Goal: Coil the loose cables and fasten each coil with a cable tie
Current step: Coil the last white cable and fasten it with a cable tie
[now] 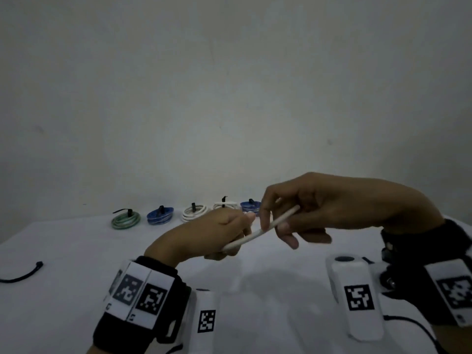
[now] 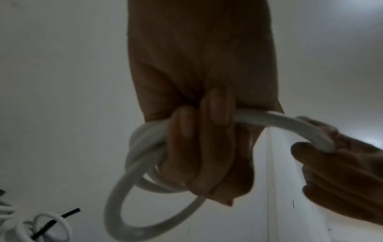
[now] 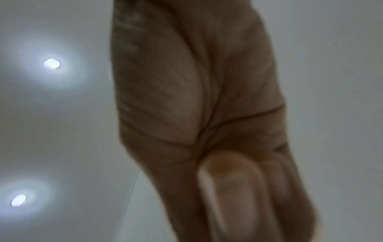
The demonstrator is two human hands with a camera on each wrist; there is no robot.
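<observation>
Holding the white cable (image 1: 260, 229) above the tabletop (image 1: 76, 264) between both hands, we see our left hand (image 1: 212, 233) with its fingers (image 2: 205, 135) curled tight round several loops of it; the left wrist view shows those loops hanging below the fist. From there one free stretch of the cable runs up and to the right into our right hand (image 1: 327, 208), which pinches it between thumb and fingertips, the other fingers loosely bent beneath. The right wrist view shows only that hand's palm and two blurred fingers under two ceiling lights (image 3: 51, 63).

Along the far edge of the tabletop stands a row of finished coils, each bound with a black cable tie: a green coil (image 1: 126, 220), a blue coil (image 1: 160, 216), a white coil (image 1: 194, 212), a second white coil (image 1: 226, 204) and a second blue coil (image 1: 250, 206) partly behind our hands. A loose black cable tie (image 1: 23, 274) lies near the left edge, well apart from them.
</observation>
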